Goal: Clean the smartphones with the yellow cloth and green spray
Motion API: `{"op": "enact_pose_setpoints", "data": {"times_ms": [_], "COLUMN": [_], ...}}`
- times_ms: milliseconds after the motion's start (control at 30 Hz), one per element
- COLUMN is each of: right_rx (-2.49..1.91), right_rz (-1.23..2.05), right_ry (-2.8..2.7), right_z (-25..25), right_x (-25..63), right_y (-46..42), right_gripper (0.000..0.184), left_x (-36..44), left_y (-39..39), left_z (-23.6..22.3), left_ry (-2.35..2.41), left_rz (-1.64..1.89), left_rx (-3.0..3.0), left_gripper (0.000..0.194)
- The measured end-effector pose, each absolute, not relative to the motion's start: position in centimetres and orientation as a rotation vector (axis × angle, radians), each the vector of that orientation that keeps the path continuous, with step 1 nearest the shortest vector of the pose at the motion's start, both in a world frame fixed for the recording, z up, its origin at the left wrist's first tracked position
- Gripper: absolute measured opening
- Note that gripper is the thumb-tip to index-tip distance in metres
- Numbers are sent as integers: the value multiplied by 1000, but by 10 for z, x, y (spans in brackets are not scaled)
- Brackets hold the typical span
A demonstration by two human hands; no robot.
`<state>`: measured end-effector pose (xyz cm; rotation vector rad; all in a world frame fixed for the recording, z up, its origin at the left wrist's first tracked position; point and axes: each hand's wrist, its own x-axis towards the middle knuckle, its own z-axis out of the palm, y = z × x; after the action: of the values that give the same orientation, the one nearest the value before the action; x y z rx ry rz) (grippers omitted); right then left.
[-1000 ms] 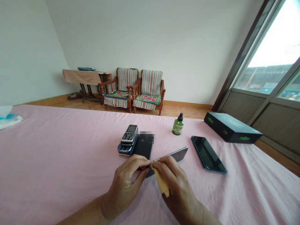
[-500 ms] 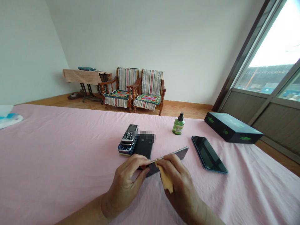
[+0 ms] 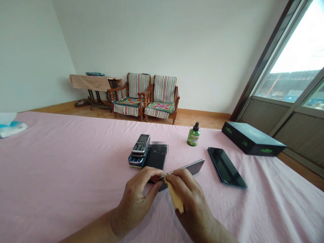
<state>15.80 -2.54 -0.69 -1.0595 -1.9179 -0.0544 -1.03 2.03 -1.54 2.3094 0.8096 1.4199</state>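
My left hand (image 3: 135,202) pinches the near end of a dark smartphone (image 3: 193,166), holding it tilted on its edge above the pink tablecloth (image 3: 63,168). Closed around a small yellow cloth (image 3: 174,199), my right hand (image 3: 192,202) presses it against the phone's near edge. Just beyond my hands lies a black phone (image 3: 155,158) flat on the table, with two keypad phones (image 3: 138,152) stacked at its left.
Another smartphone (image 3: 226,167) lies to the right, screen up. A green spray bottle (image 3: 193,135) stands behind it, and a black box (image 3: 253,139) sits at the far right. A tissue pack (image 3: 10,126) lies at the left edge. Two wooden chairs (image 3: 146,98) stand by the wall.
My right hand slid the cloth along the phone's edge to the right, then back toward the near end. The view shifted slightly.
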Motion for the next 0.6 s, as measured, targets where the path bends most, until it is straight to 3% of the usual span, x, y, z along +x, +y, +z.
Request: {"op": "enact_pose_setpoints", "data": {"times_ms": [600], "right_rx": [-1127], "right_rz": [-104], "right_ry": [-1865], "right_z": [-15], "right_x": [174], "right_y": [-22], "right_gripper": [30], "left_x": [-9], "left_y": [22], "left_z": [-10], "left_ry": [733], "left_rz": [1482], "left_rx": [2398], "left_gripper": [16]}}
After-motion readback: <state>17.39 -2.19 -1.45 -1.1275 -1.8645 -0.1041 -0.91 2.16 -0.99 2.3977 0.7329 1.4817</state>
